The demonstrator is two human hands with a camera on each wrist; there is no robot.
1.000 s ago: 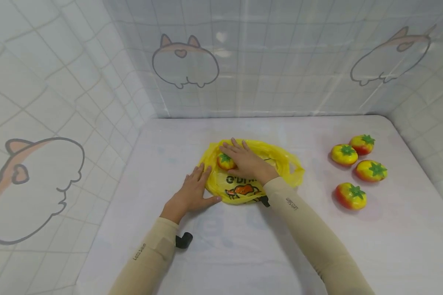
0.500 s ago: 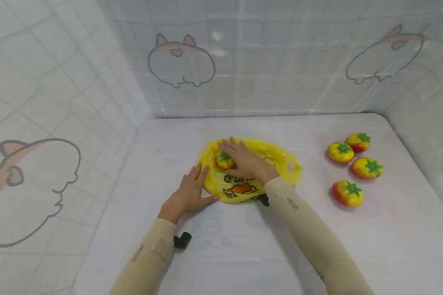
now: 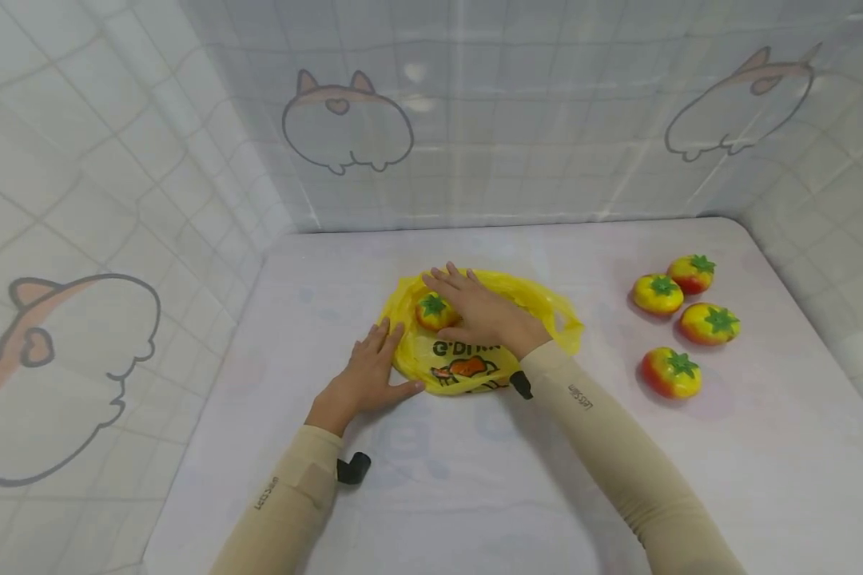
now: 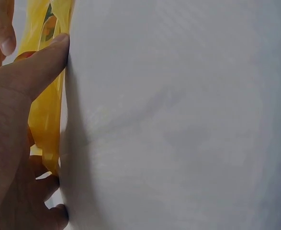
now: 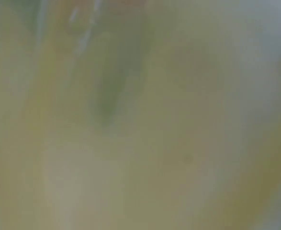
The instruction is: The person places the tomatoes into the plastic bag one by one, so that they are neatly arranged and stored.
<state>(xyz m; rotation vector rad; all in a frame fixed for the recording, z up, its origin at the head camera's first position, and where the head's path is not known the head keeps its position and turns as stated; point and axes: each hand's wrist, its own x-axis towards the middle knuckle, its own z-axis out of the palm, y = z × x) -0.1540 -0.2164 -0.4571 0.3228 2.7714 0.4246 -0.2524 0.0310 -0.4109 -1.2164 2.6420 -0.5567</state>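
Note:
A yellow plastic bag with dark print lies spread on the table, its mouth facing up. Inside, toward its left end, sits a red-and-yellow tomato-like fruit with a green leafy top. My right hand reaches into the bag with fingers extended, covering the fruit's right side. Against the bag's left edge rests my left hand, fingers spread and thumb out along the near edge. In the left wrist view, the left thumb touches the yellow plastic. The right wrist view is too blurred to read beyond yellowish film.
Several similar tomato-like fruits lie in a loose group on the right of the white table. White tile-patterned curtains with cartoon animals stand at the back and both sides.
My right hand has slid slightly right, so a little more of the fruit shows. The head view has shifted slightly. My left hand and the bag keep nearly the same place.

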